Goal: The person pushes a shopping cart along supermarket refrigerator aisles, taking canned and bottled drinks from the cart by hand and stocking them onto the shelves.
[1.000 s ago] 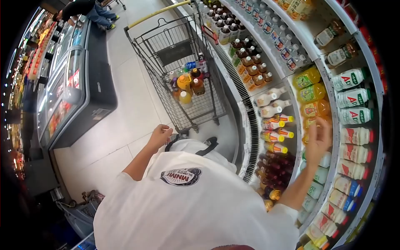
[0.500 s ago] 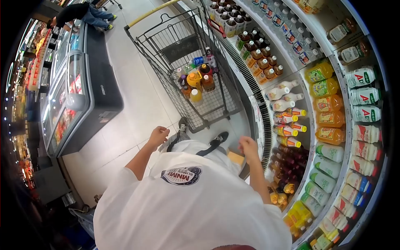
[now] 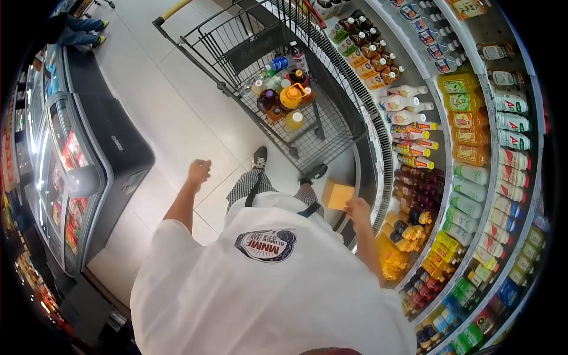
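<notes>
My left hand [image 3: 199, 170] hangs over the floor left of my body, loosely curled and empty, its fingers a little apart. On the other side, my right hand [image 3: 357, 211] is beside the shelf edge, also relaxed and empty, fingers slightly parted. It overlaps the edge of a yellow-orange box [image 3: 340, 196] low down by my foot; contact cannot be made out. In front of me stands a wire cart [image 3: 254, 50] holding several bottles, among them an orange one with a handle [image 3: 291, 96], a pale yellow one [image 3: 294, 119] and a dark purple one [image 3: 268, 101].
Curved refrigerated shelves [image 3: 381, 127] with rows of drinks run along my right side. A glass-topped freezer [image 3: 115, 139] stands to the left. At the upper left are a person's legs [image 3: 83, 31]. Tiled floor [image 3: 177, 106] lies between freezer and cart.
My right hand has come down from beside the orange bottles on the shelf to near my body. My left hand has moved left. The view has turned, and more lower shelves show.
</notes>
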Motion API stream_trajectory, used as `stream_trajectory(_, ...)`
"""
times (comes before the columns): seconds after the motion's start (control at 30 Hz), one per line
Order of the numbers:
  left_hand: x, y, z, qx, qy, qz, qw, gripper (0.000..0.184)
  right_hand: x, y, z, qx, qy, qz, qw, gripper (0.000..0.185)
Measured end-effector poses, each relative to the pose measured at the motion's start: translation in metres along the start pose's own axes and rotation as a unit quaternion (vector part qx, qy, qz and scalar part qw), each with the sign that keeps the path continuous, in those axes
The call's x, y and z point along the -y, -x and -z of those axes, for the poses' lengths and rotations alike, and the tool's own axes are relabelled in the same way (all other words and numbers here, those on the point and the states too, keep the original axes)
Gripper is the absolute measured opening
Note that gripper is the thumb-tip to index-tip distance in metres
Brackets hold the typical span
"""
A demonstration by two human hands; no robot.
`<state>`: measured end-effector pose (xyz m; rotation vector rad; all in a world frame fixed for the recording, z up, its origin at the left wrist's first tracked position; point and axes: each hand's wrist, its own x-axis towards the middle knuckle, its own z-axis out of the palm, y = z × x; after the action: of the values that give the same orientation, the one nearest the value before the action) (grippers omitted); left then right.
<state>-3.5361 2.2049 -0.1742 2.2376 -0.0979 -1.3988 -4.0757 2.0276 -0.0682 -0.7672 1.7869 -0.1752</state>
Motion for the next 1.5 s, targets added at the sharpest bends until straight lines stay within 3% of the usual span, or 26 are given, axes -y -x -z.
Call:
stream_trajectory(0.1,0.001,-0.021,0.056,-0.046,0.045,0.025,0.998,0.043,-0.022,0.037,-0.040,0.057,0.058,-0.081,0.993,0.018)
stream_trajectory(0.33,0.043,-0.052,0.086,-0.047,0.105,-0.002,0.993,0.040,-0.030,0.091,-0.087,0.046,0.101,0.000,0.994,0.019)
stream_trajectory(0.43,0.056,-0.029,0.060,-0.008,0.114,0.007,0.993,0.040,-0.040,0.092,-0.085,0.014,0.044,0.049,0.998,0.018)
stream_trajectory(0.57,0.051,0.010,0.043,0.116,0.012,-0.012,0.993,0.042,-0.063,0.113,-0.096,-0.032,-0.077,0.081,0.993,0.018)
stream_trajectory(0.6,0.042,0.021,0.041,0.121,-0.005,-0.051,0.991,0.039,-0.071,0.124,-0.103,-0.044,-0.087,0.092,0.991,0.026)
stream_trajectory(0.7,0.006,0.048,0.040,0.116,-0.031,-0.140,0.983,0.034,-0.119,0.150,-0.139,-0.055,-0.270,0.021,0.961,0.028)
stream_trajectory(0.8,-0.054,0.065,0.020,0.150,-0.086,-0.225,0.959,0.030,-0.166,0.184,-0.184,-0.016,-0.347,-0.017,0.938,0.028)
stream_trajectory(0.87,-0.087,0.063,-0.008,0.180,-0.122,-0.301,0.929,0.031,-0.177,0.213,-0.202,0.005,-0.380,-0.045,0.924,0.029)
stream_trajectory(0.93,-0.116,0.047,-0.044,0.206,-0.167,-0.384,0.885,0.032,-0.188,0.223,-0.214,-0.037,-0.392,-0.068,0.917,0.028)
stream_trajectory(1.1,-0.190,0.038,-0.139,0.239,-0.359,-0.591,0.682,0.039,-0.180,0.217,-0.218,-0.188,-0.449,-0.088,0.869,0.023)
stream_trajectory(1.17,-0.212,0.030,-0.167,0.226,-0.456,-0.597,0.620,0.047,-0.162,0.213,-0.213,-0.218,-0.444,-0.111,0.862,0.024)
stream_trajectory(1.27,-0.243,0.012,-0.204,0.215,-0.543,-0.580,0.569,0.058,-0.127,0.212,-0.212,-0.228,-0.426,-0.094,0.870,0.023)
stream_trajectory(1.37,-0.267,-0.010,-0.229,0.197,-0.607,-0.557,0.532,0.066,-0.096,0.215,-0.216,-0.248,-0.432,-0.095,0.862,0.023)
stream_trajectory(1.4,-0.278,-0.011,-0.236,0.220,-0.640,-0.511,0.530,0.070,-0.088,0.217,-0.220,-0.256,-0.435,-0.097,0.858,0.023)
stream_trajectory(1.5,-0.284,-0.046,-0.254,0.238,-0.698,-0.485,0.470,0.067,-0.076,0.224,-0.234,-0.272,-0.436,-0.109,0.851,0.025)
